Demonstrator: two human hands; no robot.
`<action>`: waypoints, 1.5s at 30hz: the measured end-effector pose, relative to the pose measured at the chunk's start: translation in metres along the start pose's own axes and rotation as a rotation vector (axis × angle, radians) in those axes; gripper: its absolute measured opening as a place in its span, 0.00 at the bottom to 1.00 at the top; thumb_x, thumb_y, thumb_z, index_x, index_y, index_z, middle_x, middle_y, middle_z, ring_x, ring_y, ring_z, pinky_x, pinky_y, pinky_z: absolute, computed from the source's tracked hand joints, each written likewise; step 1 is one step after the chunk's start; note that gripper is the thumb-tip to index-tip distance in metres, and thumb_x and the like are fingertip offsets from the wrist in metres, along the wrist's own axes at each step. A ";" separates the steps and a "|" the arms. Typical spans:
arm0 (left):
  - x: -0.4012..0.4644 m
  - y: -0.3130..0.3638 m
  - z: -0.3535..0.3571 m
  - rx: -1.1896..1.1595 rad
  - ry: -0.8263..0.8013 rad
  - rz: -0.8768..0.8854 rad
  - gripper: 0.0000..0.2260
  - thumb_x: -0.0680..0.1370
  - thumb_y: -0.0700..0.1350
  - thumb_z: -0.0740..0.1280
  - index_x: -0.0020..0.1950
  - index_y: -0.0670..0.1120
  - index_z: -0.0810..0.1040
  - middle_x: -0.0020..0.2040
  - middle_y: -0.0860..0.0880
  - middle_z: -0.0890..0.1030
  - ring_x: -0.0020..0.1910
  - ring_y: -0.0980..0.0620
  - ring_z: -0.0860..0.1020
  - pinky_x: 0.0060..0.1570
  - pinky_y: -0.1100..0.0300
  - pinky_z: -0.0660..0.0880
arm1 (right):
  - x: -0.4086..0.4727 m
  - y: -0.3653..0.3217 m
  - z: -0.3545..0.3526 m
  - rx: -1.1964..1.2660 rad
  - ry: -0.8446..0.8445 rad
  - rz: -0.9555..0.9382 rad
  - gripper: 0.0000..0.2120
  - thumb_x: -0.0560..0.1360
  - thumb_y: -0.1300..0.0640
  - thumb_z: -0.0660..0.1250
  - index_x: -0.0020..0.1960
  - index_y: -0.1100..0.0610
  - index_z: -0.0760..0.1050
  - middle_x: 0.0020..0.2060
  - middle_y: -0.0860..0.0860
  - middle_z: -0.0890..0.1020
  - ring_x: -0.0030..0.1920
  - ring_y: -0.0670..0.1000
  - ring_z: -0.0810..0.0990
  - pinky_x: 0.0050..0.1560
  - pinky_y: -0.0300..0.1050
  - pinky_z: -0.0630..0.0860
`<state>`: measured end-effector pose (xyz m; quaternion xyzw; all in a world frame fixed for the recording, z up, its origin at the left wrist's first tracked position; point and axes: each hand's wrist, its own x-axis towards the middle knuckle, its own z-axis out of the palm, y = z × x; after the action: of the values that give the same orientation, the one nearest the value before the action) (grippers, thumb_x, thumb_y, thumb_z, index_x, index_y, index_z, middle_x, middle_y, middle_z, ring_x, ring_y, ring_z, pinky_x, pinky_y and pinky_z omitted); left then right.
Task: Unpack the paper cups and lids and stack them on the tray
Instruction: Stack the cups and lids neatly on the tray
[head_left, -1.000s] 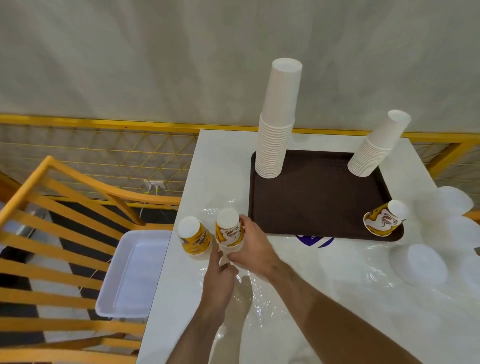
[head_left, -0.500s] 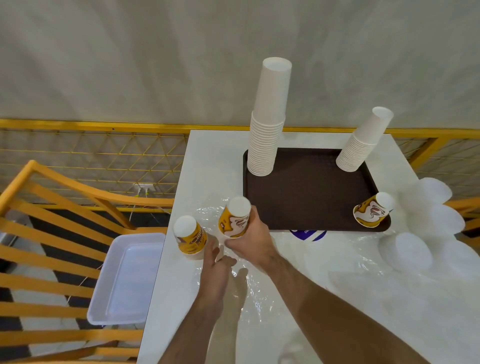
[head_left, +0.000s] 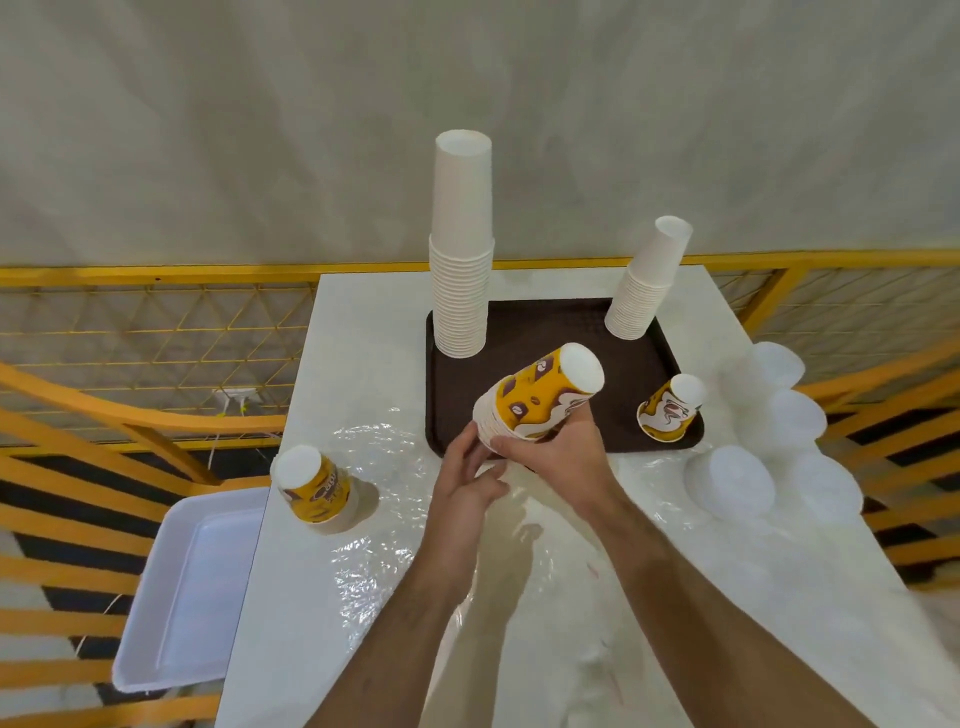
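My right hand (head_left: 558, 454) grips a short stack of yellow printed paper cups (head_left: 540, 397), tilted with its base up and to the right, over the near-left corner of the brown tray (head_left: 550, 332). My left hand (head_left: 467, 475) touches the stack's rim end with its fingertips. On the tray stand a tall white cup stack (head_left: 462, 249), a leaning white cup stack (head_left: 647, 283) and one yellow cup (head_left: 670, 410). Another yellow cup stack (head_left: 314, 488) stands upside down on the white table (head_left: 363, 322) at the left. White lids (head_left: 730, 483) lie to the right.
Clear plastic wrap (head_left: 384, 545) is spread over the table under my arms. A white plastic bin (head_left: 187, 587) sits on a yellow wooden chair (head_left: 78, 415) left of the table. A yellow railing (head_left: 156, 275) runs along the wall behind.
My right hand has lifted the yellow cup stack off the table and carried it right toward the tray, tilting it. My left hand followed at its rim end.
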<state>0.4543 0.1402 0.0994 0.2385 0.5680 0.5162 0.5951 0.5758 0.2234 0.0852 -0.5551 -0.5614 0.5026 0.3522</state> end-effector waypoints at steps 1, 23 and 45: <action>0.004 0.001 0.009 0.052 -0.043 0.014 0.30 0.76 0.29 0.61 0.68 0.59 0.73 0.62 0.57 0.81 0.61 0.57 0.80 0.51 0.63 0.78 | 0.003 -0.003 -0.015 -0.019 0.025 -0.002 0.39 0.63 0.58 0.84 0.69 0.52 0.70 0.55 0.42 0.83 0.54 0.41 0.82 0.56 0.35 0.79; 0.093 -0.069 0.054 1.603 -0.135 0.013 0.31 0.80 0.46 0.60 0.81 0.55 0.51 0.81 0.53 0.52 0.80 0.48 0.47 0.76 0.42 0.51 | 0.093 0.037 -0.213 -0.271 0.201 0.101 0.39 0.68 0.60 0.81 0.74 0.50 0.66 0.66 0.50 0.78 0.67 0.53 0.76 0.66 0.58 0.73; 0.092 -0.056 0.054 1.563 -0.185 -0.026 0.30 0.81 0.47 0.61 0.81 0.55 0.52 0.81 0.53 0.53 0.81 0.48 0.49 0.76 0.42 0.51 | 0.103 0.082 -0.210 -0.577 -0.008 0.229 0.47 0.62 0.60 0.84 0.74 0.55 0.63 0.66 0.54 0.76 0.68 0.57 0.74 0.68 0.55 0.72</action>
<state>0.5071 0.2182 0.0238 0.6231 0.7173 -0.0620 0.3056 0.7837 0.3508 0.0423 -0.6899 -0.6161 0.3608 0.1192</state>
